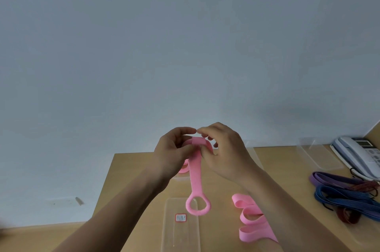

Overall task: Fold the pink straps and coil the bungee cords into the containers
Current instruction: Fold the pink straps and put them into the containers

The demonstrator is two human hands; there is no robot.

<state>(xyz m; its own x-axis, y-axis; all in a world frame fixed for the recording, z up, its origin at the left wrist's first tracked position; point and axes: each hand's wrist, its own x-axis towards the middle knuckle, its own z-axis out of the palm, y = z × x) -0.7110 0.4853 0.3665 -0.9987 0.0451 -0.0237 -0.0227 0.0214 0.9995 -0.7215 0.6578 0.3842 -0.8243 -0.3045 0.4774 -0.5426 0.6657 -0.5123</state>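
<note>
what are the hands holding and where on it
The left hand and right hand pinch a pink strap at its folded top end; its ring end hangs free.

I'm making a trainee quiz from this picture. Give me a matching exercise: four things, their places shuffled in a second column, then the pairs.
1. pink strap with a ring end
2. loose folded pink strap
3. clear plastic container with red-bordered label
4. white desk telephone

A. far right of the wooden table
B. pinched between left hand and right hand
C. beside the right forearm
D. beneath the hanging ring

Pairs: 1-B, 2-C, 3-D, 4-A
</note>
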